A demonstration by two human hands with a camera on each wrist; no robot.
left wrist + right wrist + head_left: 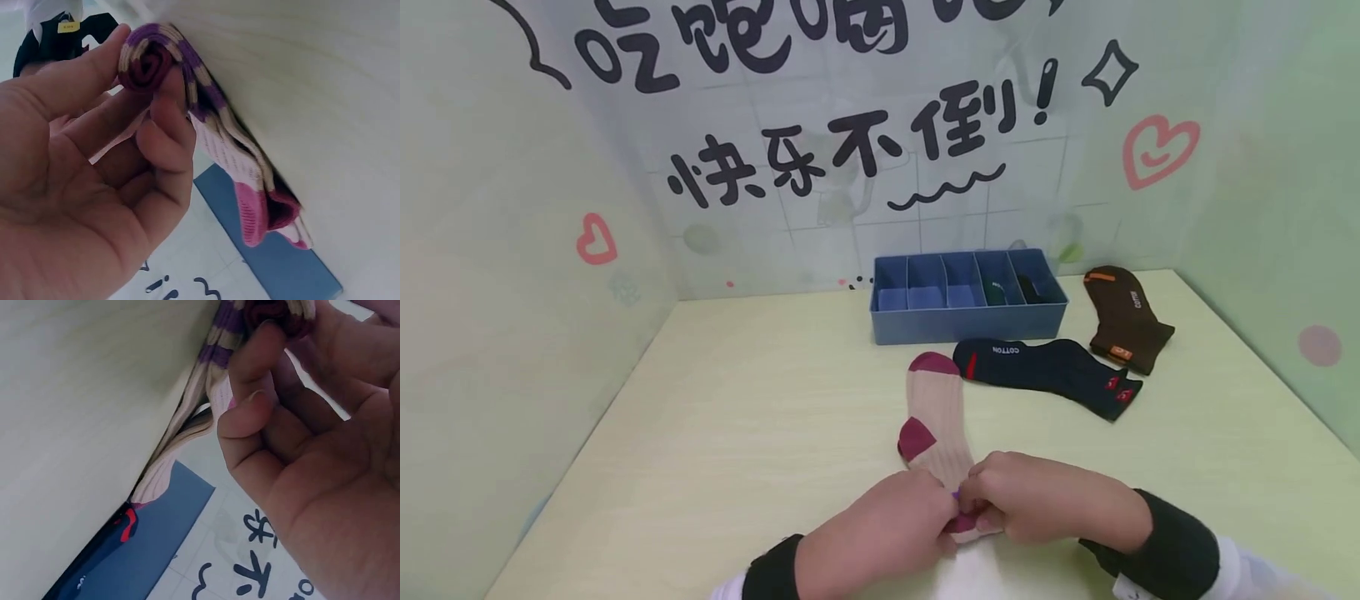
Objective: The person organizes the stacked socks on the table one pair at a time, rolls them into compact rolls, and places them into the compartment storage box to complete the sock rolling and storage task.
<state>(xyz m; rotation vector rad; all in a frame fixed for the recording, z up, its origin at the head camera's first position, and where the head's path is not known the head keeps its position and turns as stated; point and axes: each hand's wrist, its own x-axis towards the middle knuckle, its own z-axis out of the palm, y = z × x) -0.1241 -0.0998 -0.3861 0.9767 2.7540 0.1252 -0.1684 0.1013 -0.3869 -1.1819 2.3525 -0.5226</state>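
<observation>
A pale pink pair of socks [942, 408] with magenta toes and heels lies lengthwise on the table, toes toward the back. Its near end is rolled into a tight coil [149, 65], with purple and cream stripes outside and magenta inside. My left hand [887, 525] pinches one side of this roll between thumb and fingers. On the other side, my right hand [1030, 500] grips the roll, its curled fingers [256, 359] right against it. Both hands meet close together at the near end and hide part of the roll in the head view.
Behind the socks stands a blue divided box [970, 325], with dark items in its two right compartments. In front of it lie navy socks [1030, 365], close to the pink toes. Brown socks [1120, 317] rest at the back right. A printed curtain [820, 250] hangs behind the table.
</observation>
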